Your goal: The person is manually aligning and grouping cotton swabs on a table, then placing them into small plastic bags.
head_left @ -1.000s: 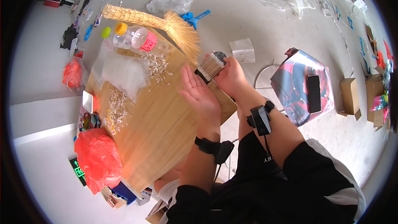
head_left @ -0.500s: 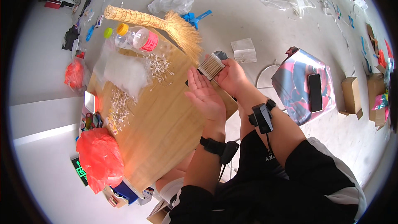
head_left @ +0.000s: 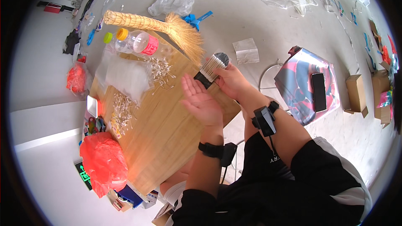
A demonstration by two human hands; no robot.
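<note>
My right hand (head_left: pixel 233 83) grips a flat row of cotton swabs (head_left: pixel 212 68) at its right edge, over the table's far right corner. A dark piece (head_left: pixel 204 80) shows at the swabs' near end; a dark rounded piece shows at their far end. What these pieces are, I cannot make out. Beside them, my left hand (head_left: pixel 202 102) lies palm up with fingers stretched out, holding nothing. Loose cotton swabs (head_left: pixel 161 72) lie in one heap on the wooden table (head_left: pixel 167 129), with another heap (head_left: pixel 122 111) farther left.
A straw hand broom (head_left: pixel 150 23), plastic bottles (head_left: pixel 144 42) and a clear plastic bag (head_left: pixel 127 75) lie along the table's far side. A red bag (head_left: pixel 102 163) sits at its near left edge. Right of the table, a black phone (head_left: pixel 319 93) rests on a shiny patterned stool (head_left: pixel 293 83).
My left hand has drawn back, down and left, away from the swabs. More of the dark piece beneath them now shows. My right hand still holds the swabs.
</note>
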